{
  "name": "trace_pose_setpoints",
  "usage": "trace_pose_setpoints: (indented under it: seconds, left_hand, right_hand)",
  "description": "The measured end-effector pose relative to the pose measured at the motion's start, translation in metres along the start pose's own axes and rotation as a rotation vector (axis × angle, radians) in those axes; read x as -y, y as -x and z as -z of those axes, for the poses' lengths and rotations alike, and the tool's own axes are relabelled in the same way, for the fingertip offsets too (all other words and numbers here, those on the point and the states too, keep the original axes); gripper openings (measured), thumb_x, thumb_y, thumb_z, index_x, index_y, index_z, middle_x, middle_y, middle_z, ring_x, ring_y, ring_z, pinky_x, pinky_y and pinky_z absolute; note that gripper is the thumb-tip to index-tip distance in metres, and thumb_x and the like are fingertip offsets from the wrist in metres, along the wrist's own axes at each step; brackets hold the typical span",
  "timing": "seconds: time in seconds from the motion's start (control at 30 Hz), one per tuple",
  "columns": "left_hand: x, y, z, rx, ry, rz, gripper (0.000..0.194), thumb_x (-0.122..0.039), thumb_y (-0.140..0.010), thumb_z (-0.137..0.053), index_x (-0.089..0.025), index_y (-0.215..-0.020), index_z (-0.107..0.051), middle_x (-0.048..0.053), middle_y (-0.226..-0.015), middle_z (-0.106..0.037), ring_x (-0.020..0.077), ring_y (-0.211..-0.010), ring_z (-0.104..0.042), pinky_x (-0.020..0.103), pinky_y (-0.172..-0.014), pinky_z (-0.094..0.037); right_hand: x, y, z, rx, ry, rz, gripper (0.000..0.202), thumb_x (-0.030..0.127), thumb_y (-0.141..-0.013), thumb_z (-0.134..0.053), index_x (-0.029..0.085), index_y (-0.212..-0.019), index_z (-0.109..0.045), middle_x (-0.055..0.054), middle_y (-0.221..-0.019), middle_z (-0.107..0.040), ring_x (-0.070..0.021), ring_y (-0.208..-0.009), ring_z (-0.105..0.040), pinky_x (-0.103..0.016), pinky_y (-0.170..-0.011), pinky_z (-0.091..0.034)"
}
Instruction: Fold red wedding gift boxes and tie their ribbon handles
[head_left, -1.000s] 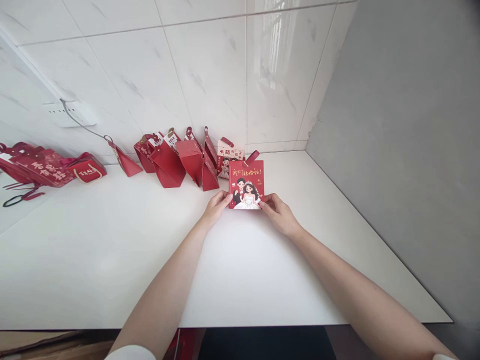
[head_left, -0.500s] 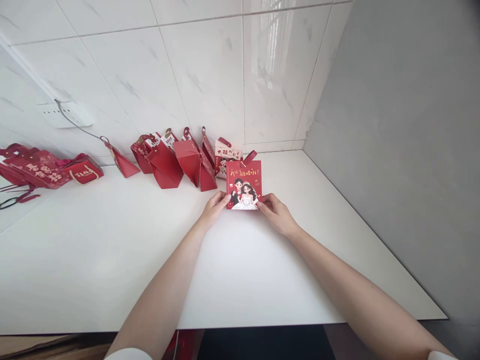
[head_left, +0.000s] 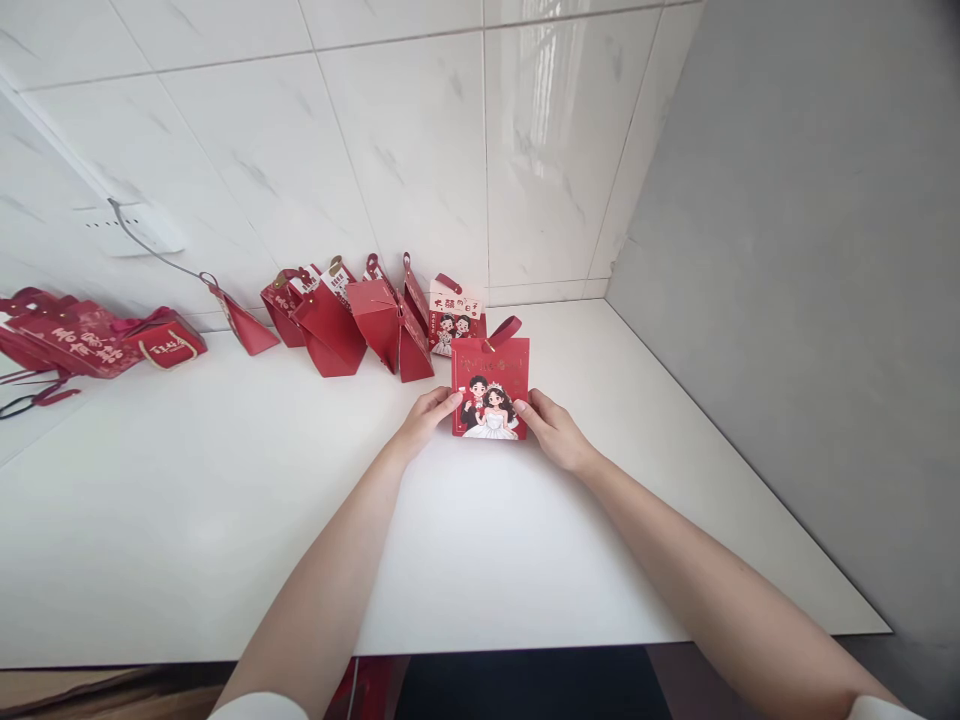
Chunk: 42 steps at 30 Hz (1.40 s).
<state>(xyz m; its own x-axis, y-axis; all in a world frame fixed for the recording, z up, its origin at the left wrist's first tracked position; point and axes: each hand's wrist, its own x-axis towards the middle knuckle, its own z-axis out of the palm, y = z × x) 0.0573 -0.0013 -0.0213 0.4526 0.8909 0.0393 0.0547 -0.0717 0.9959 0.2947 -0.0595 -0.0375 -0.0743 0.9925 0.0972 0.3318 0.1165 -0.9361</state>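
Between my two hands is a red gift box (head_left: 491, 400) with a ribbon loop on top and a cartoon bride and groom on its front. My left hand (head_left: 429, 420) grips its left side, thumb on the front face. My right hand (head_left: 553, 428) grips the right side in the same way, thumb on the front. The fingers behind the box are hidden. Just behind it stands a pink-and-red gift box (head_left: 456, 315), partly covered by the held one.
Several red gift boxes (head_left: 330, 330) stand along the tiled wall (head_left: 405, 150) on the white table (head_left: 225, 520). Farther left are a small red box with a cord handle (head_left: 169, 340) and dark-handled scissors (head_left: 30, 402). A grey panel (head_left: 810, 300) borders the right side.
The held gift box has come closer to me and lower in view, its top tilting so the gold lettering looks dimmer. More of the pink-and-red box behind shows.
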Motion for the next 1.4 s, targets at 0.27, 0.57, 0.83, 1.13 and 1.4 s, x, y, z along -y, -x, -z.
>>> trace_pose_setpoints:
  seconds: [0.27, 0.57, 0.83, 1.13, 1.4]
  left_hand:
    - [0.0, -0.0017, -0.001, -0.006, 0.004, 0.0, 0.048, -0.052, -0.085, -0.061, -0.017, -0.118, -0.066, 0.009, -0.115, -0.069, 0.0307, -0.117, -0.059, 0.043, -0.105, -0.039]
    - [-0.0006, -0.0027, -0.0024, -0.036, 0.027, 0.018, 0.052, -0.056, -0.08, -0.065, -0.017, -0.114, -0.069, 0.009, -0.114, -0.07, 0.0299, -0.113, -0.06, 0.041, -0.103, -0.04]
    - [0.0013, -0.0026, -0.002, -0.048, 0.007, 0.017, 0.052, -0.057, -0.081, -0.065, -0.017, -0.113, -0.069, 0.008, -0.112, -0.07, 0.0296, -0.112, -0.061, 0.04, -0.102, -0.04]
    - [0.0016, -0.0017, -0.0024, -0.058, -0.02, 0.019, 0.052, -0.057, -0.082, -0.062, -0.017, -0.115, -0.067, 0.009, -0.113, -0.069, 0.029, -0.113, -0.06, 0.039, -0.101, -0.041]
    - [0.0035, -0.002, -0.0022, -0.083, -0.024, 0.021, 0.049, -0.057, -0.081, -0.063, -0.018, -0.111, -0.069, 0.008, -0.109, -0.07, 0.0277, -0.108, -0.062, 0.039, -0.1, -0.042]
  right_hand:
    - [-0.0009, -0.002, 0.0002, -0.005, 0.028, 0.0, 0.043, 0.064, -0.091, -0.042, 0.023, -0.081, -0.045, 0.0, -0.084, -0.058, -0.0187, -0.077, -0.052, -0.03, -0.068, -0.038]
    - [0.0021, -0.0009, 0.0001, -0.008, 0.032, -0.004, 0.043, 0.065, -0.091, -0.042, 0.023, -0.08, -0.045, -0.001, -0.083, -0.06, -0.0192, -0.077, -0.053, -0.03, -0.068, -0.04]
    - [0.0037, -0.0001, 0.0005, -0.001, 0.011, -0.016, 0.044, 0.065, -0.091, -0.042, 0.023, -0.08, -0.046, 0.0, -0.084, -0.059, -0.019, -0.078, -0.053, -0.03, -0.068, -0.039]
    - [0.0009, -0.0016, -0.0001, -0.004, 0.03, -0.004, 0.044, 0.065, -0.091, -0.042, 0.023, -0.083, -0.049, -0.002, -0.088, -0.063, -0.0196, -0.079, -0.055, -0.03, -0.069, -0.041]
    - [-0.0002, -0.0017, -0.0003, -0.008, 0.041, -0.005, 0.044, 0.066, -0.09, -0.042, 0.023, -0.083, -0.05, -0.002, -0.088, -0.064, -0.0198, -0.078, -0.055, -0.03, -0.068, -0.041]
